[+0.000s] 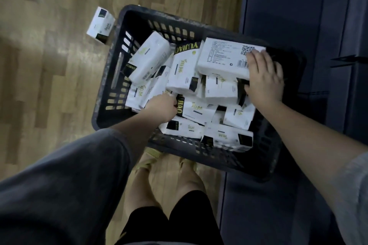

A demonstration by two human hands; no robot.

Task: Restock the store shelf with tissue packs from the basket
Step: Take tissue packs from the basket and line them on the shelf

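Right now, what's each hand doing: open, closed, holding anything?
Left hand: fingers curled down among the tissue packs in the basket; what it grips cannot be told.
Right hand: grips the barcode-side tissue pack at its end.

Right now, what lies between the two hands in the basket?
Head view: between left hand and right hand lie several tissue packs piled in the basket; no bare gap.
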